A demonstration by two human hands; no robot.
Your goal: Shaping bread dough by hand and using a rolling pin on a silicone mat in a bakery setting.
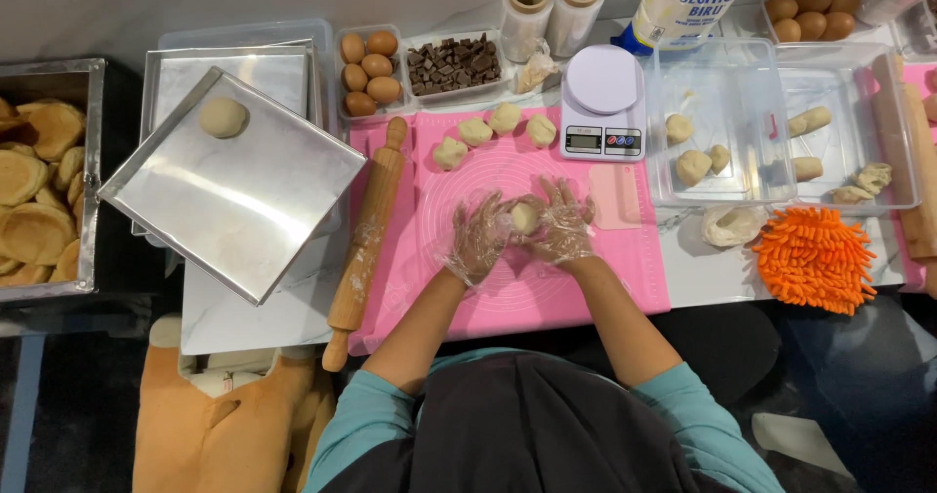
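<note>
Grip: both hands, in thin clear gloves, were cupped around one small dough ball (524,217), left hand (478,239) on its left side, right hand (564,225) on its right, fingers curled in and closed on it. The ball sat between the palms just above the middle of the pink silicone mat (547,298).

Judgement on the step: this looked like rounding or sealing the piece. It would go best with light, even pressure from both palms and any seam tucked underneath; the gloves may drag on sticky dough.

Around the hands: three more dough pieces (475,131) lay along the mat's far edge, near the white kitchen scale (601,102). A wooden rolling pin (366,244) lay along the mat's left edge. Further left, a metal tray (234,200) carried one shaped ball (224,117). Beyond the mat stood eggs (369,63) and chopped chocolate (453,63) in tubs, all on the tabletop (244,322).
</note>
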